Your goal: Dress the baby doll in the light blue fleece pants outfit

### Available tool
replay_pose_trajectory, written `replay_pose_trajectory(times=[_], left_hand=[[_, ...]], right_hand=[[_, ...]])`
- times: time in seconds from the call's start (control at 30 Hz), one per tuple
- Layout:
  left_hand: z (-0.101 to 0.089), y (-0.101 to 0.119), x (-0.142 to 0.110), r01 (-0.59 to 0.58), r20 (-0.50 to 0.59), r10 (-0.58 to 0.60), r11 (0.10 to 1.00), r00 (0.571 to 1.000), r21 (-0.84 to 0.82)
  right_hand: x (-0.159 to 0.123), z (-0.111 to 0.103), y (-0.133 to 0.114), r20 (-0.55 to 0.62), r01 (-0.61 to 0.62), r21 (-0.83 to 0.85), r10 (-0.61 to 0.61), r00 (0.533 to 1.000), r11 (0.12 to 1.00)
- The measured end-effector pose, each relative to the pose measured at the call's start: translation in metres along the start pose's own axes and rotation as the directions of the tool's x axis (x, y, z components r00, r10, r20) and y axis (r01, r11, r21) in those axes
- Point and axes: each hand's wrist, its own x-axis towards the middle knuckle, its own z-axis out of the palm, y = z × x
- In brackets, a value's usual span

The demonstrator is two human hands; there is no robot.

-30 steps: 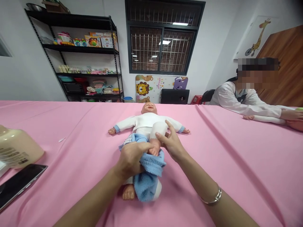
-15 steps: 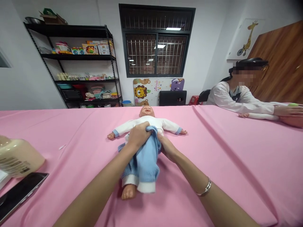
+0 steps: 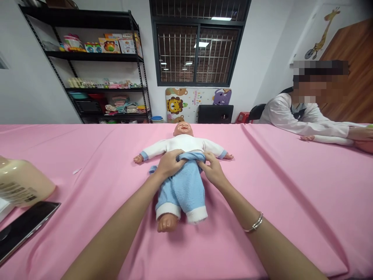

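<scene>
Where cuffs (image 3: 197,214) begin, blue pants (image 3: 188,184) turn white.

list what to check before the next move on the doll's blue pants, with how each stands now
1. Left hand holding the waistband: ok, at the front.
2. Right hand holding it too: ok, at the other side.
3. Waistband flat: not ok, it is bunched between the hands.
4. A foot showing at each cuff of the blue pants: not ok, one bare foot shows, but none at the other cuff.
5. Doll face up: ok.
6. Back of the pants smooth: cannot tell, hidden underneath.
</scene>
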Motion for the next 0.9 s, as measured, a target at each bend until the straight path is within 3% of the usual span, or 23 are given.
replay_pose_trajectory(times=[0.13,0.33,0.57,0.77,0.83,0.9], left_hand=[[0.0,0.004,-0.001,-0.036,0.046,0.034,0.998,0.998,0.042],[0.008,0.011,-0.002,-0.035,0.06,0.017,0.946,0.998,0.323],[0.015,0.022,-0.002,-0.12,0.063,0.102,0.801,0.993,0.587],[0.008,0.017,-0.004,-0.119,-0.092,0.23,0.756,0.969,0.643],[0.004,0.008,-0.004,-0.067,-0.2,0.241,0.779,0.95,0.623],[-0.001,-0.004,-0.004,0.05,-0.32,0.156,0.832,0.935,0.552]], right_hand=[[0.0,-0.003,0.005,0.035,-0.102,0.103,0.098,0.995,0.99],[0.0,-0.005,0.005,0.051,-0.239,0.165,0.233,0.971,0.957],[0.002,0.004,0.012,0.032,-0.4,0.468,0.437,0.899,0.788],[0.003,0.005,0.016,0.067,-0.496,0.507,0.541,0.838,0.705],[0.003,0.001,0.02,0.059,-0.497,0.429,0.525,0.849,0.755],[0.004,-0.003,0.025,-0.009,-0.454,0.271,0.474,0.88,0.848]])
